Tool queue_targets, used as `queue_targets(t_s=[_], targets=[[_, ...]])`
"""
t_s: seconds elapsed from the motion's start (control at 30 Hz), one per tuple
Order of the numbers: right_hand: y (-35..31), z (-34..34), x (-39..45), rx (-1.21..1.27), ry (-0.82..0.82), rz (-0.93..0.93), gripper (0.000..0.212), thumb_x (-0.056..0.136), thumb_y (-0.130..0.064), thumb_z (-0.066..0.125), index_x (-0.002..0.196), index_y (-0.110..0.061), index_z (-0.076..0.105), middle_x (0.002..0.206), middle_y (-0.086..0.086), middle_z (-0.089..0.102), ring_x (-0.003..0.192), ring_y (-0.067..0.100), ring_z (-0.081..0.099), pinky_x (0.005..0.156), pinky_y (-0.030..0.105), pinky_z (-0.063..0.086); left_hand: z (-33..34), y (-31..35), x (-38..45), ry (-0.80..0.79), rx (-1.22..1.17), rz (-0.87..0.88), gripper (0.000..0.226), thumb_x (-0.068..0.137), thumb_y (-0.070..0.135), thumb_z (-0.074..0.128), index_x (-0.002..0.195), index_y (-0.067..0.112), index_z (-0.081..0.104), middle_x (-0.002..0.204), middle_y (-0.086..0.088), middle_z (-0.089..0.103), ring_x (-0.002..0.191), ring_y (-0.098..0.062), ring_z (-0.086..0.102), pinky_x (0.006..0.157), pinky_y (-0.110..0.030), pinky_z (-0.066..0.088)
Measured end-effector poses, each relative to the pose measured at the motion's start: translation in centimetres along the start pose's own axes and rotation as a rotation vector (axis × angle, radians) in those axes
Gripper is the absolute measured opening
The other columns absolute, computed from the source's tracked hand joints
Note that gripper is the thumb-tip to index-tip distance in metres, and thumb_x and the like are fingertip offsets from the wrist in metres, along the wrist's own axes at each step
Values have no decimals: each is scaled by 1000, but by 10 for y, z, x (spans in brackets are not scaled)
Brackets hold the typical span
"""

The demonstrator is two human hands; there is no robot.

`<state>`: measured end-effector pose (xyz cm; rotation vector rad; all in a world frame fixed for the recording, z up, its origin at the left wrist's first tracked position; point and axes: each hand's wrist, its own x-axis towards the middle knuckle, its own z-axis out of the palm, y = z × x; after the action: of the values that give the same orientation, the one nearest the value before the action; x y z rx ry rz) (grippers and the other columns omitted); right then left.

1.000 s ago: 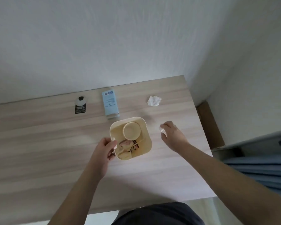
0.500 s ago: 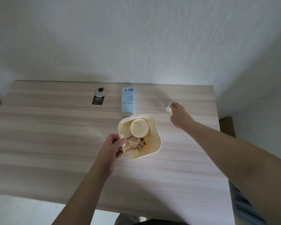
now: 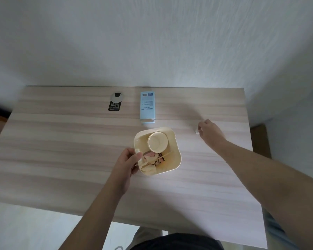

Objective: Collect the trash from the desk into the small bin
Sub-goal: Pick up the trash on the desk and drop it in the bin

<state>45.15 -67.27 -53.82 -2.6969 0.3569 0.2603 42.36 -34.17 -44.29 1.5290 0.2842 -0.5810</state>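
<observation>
Left hand [image 3: 127, 162] grip pinching small bin [image 3: 172, 166] rim, right hand [image 3: 210, 133] grip closed on white wad [image 3: 197, 131], blue box [image 3: 147, 108] lengthwise toward wall

Our left hand [image 3: 127, 164] curls closed, thumb pinched against the fingers, near centre. Our right hand [image 3: 210, 133] reaches farther right, fingers bunched tight, forearm stretched out from the near right.

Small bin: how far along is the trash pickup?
Done: the small bin already holds a paper cup, crumpled wrappers and a thin stick. In hand: the left hand grips the bin's rim; the right hand is closed on a bit of white tissue, not yet over the bin. Left: the blue box and black tag lie on the desk.
</observation>
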Motion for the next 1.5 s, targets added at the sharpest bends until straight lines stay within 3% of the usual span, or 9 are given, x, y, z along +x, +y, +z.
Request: queue_targets(t_s=[0.2,0.3,0.47,0.53,0.7,0.93,1.13,1.27,1.5], targets=[[-14,-12,-45,291,91,-25,11,83,-11,62,89,-20,65,90,-2,59,85,18,60,71,25,44,0,1,-1,-37,25,-31,23,76,27,63,87,11,52,52,14,51,53,-9,43,66,-37,34],[-32,-24,-71,428,187,-57,12,83,-15,65,87,-25,64,85,-14,55,76,1,55,66,4,36,1,1,-2,-60,50,-30,24,77,28,62,87,11,50,51,14,50,48,-5,41,55,-29,31],[-71,-52,-114,494,440,-83,13,81,-13,71,92,-18,66,93,-9,60,77,-1,53,69,1,38,-3,1,-2,-103,68,-4,23,76,25,64,84,11,47,51,13,45,46,-4,37,44,-21,29],[-94,-58,-135,473,451,-190,14,79,-9,73,92,-13,68,92,-3,63,76,4,56,69,6,42,-5,1,-3,-124,76,6,22,76,24,64,84,11,47,50,13,46,45,-4,37,43,-20,30],[-156,-54,-172,362,228,-398,10,81,-11,72,90,-13,70,88,0,63,72,8,58,65,11,40,-21,0,-3,-159,71,27,14,89,13,63,85,11,49,61,2,46,46,-5,39,43,-21,29],[-228,-36,-176,221,179,-416,11,82,-13,70,93,-13,70,92,4,66,74,23,64,61,29,50,-76,11,-4,-258,4,56,13,88,16,64,83,15,52,59,7,52,52,-7,43,55,-29,32],[-272,-22,-169,121,22,-367,39,89,-33,60,126,-24,52,113,-4,66,96,20,64,78,36,53,-121,18,-1,-301,-57,63,17,79,26,67,81,16,52,56,11,52,49,-6,41,53,-25,30],[-295,-24,-165,142,114,-374,31,92,-35,55,120,-22,56,106,-4,69,89,20,66,73,37,54,-144,20,4,-304,-88,69,19,77,24,66,84,14,50,58,12,56,48,-4,42,51,-23,29],[-300,-42,-151,126,353,-307,18,87,-7,58,102,-11,68,89,2,70,78,23,64,64,40,54,-164,26,13,-321,-78,56,21,77,25,65,84,13,49,54,13,51,49,-6,40,53,-25,29]])
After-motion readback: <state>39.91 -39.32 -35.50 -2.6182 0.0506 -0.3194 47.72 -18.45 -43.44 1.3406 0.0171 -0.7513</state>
